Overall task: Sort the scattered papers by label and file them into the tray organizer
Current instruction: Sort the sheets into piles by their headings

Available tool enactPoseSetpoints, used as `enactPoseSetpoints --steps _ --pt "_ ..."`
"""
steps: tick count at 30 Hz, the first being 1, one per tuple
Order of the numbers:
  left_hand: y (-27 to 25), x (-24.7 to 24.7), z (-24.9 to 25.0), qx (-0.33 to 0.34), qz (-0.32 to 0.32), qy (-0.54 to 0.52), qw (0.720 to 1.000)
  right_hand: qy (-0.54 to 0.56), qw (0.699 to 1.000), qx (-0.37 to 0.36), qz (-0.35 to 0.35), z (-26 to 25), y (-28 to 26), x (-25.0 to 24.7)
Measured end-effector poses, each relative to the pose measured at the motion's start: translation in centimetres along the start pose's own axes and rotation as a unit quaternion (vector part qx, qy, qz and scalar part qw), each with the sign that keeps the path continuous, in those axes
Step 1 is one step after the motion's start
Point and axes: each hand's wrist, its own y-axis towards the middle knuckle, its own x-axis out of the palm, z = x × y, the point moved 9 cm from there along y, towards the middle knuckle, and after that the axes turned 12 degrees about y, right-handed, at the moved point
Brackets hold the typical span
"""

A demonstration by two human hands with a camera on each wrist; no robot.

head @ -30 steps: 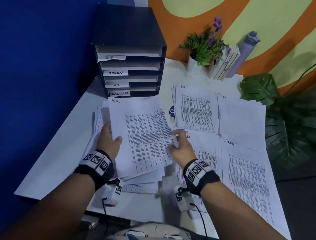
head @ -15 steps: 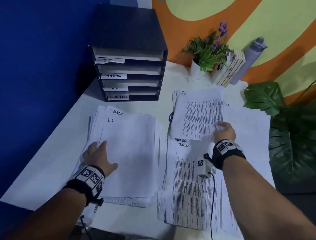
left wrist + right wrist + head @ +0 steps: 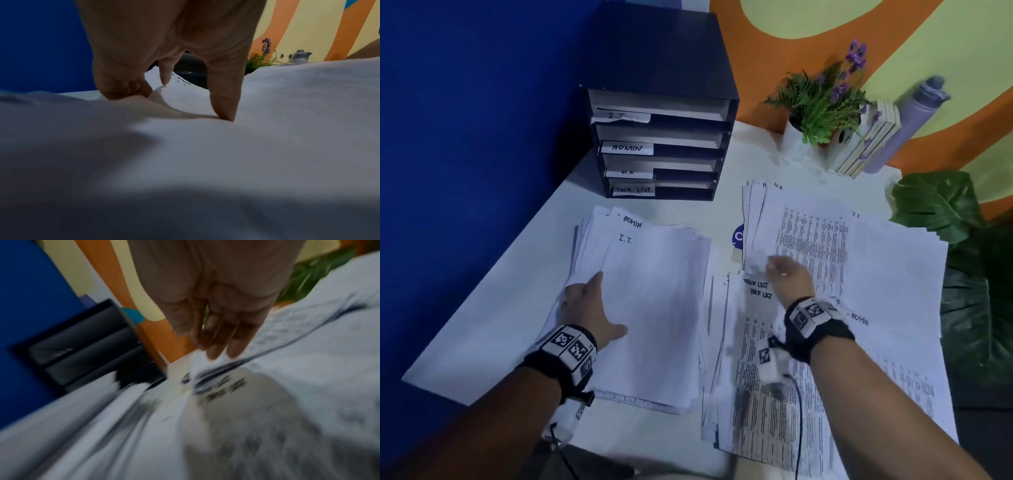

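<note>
The unsorted stack (image 3: 654, 308), topped by a sheet marked I.T. with an ADMIN sheet peeking out behind it, lies near the tabletop's (image 3: 493, 329) left edge, just in front of the tray organizer (image 3: 661, 113), which stands at the back left corner. The left hand (image 3: 589, 315) pins that stack, thumb pressed flat and fingers (image 3: 127, 91) curled at its left margin; too little pressure and the loose sheets could fan or slide off the near edge. The right hand (image 3: 787, 277) hovers with fingers (image 3: 218, 347) relaxed and released over the H.R. pile (image 3: 808, 240) and the TASK LIST pile (image 3: 763, 359) (they overlap), so a careless sweep could mix sorted piles or drag a top sheet astray.
</note>
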Motion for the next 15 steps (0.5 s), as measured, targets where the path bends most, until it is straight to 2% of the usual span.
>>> enactPoseSetpoints --steps 3,5,9,13,15 --pt "-0.7 0.1 0.4 0.019 0.008 -0.020 1.000 0.092 0.981 0.104 -0.136 0.9 -5.4 6.6" --pt "-1.4 0.3 0.8 0.034 0.008 -0.017 0.999 0.064 0.975 0.112 -0.180 1.5 -7.8 9.3" --pt "-3.0 1.4 2.4 0.086 -0.009 -0.018 0.996 0.035 0.983 0.079 -0.164 2.1 -9.5 10.4" --pt "-3.7 1.4 3.0 0.128 -0.031 -0.093 0.987 0.084 0.980 0.106 -0.147 2.9 -10.6 9.5" --pt "-3.9 0.9 3.2 0.129 -0.035 -0.141 0.981 0.090 0.986 0.074 -0.116 2.7 -10.7 8.4"
